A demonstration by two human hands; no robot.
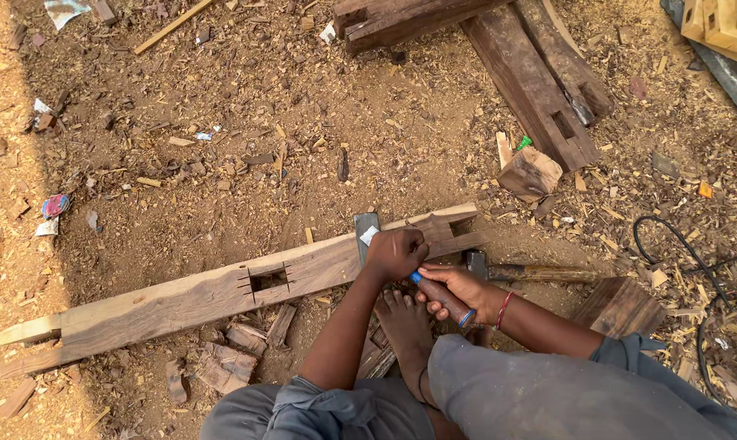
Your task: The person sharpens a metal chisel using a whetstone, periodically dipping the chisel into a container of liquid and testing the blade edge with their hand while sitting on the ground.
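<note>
chisel (367, 236) work on the ground: the left hand (395, 253) is closed around the upper part of a wide flat chisel, whose grey blade stands on the top face of a long wooden beam (181, 297). the right hand (460, 292) sits just beside it, fingers wrapped around the chisel's brown handle (442, 299), which has blue bands at both ends. a red thread bracelet (504, 310) circles the right wrist. the beam lies slantwise across the sandy ground (246, 122), its pale stepped end toward the left and its notched end near the hands. a square mortise (268, 279) is cut into the beam, well left of the chisel. a bare foot (404, 326) rests on wood scraps just below the beam, between the person's forearms. a hammer (515, 271) lies on the ground just behind the right hand, its head near the beam. a small wood block (530, 173) and dark heavy timbers (539, 81) lie further off at upper right, with shavings and chips scattered all round. a black cable (678, 240) curls at the right.
</note>
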